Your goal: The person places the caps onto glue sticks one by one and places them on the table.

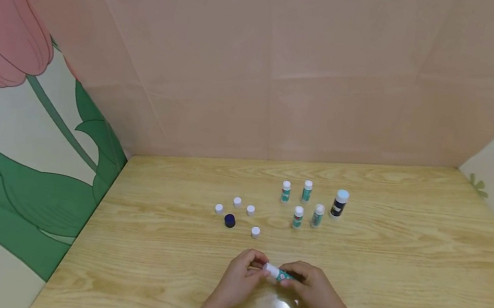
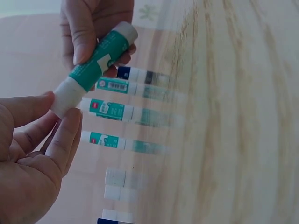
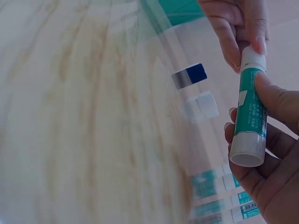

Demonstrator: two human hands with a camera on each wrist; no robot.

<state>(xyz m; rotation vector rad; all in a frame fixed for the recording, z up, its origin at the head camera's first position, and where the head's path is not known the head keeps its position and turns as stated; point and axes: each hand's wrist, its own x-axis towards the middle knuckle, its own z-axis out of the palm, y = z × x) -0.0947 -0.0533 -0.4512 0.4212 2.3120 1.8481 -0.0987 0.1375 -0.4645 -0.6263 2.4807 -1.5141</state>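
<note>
Both hands hold one glue stick (image 1: pixel 278 272), green-labelled with white ends, tilted above the table near its front. My left hand (image 1: pixel 241 275) pinches the white cap (image 2: pixel 68 96) between thumb and fingers. The right hand (image 1: pixel 314 291) grips the green body (image 3: pixel 251 103), its thumb lying along the label. In the right wrist view the white base (image 3: pixel 247 148) sticks out beyond the right fingers. Whether the cap sits fully on or has shifted, I cannot tell.
Behind the hands, several loose white caps (image 1: pixel 255 232) and a dark blue cap (image 1: pixel 230 220) lie on the wooden table (image 1: pixel 141 265). Several green glue sticks (image 1: pixel 297 217) stand upright to their right, beside a larger dark-labelled one (image 1: pixel 339 204).
</note>
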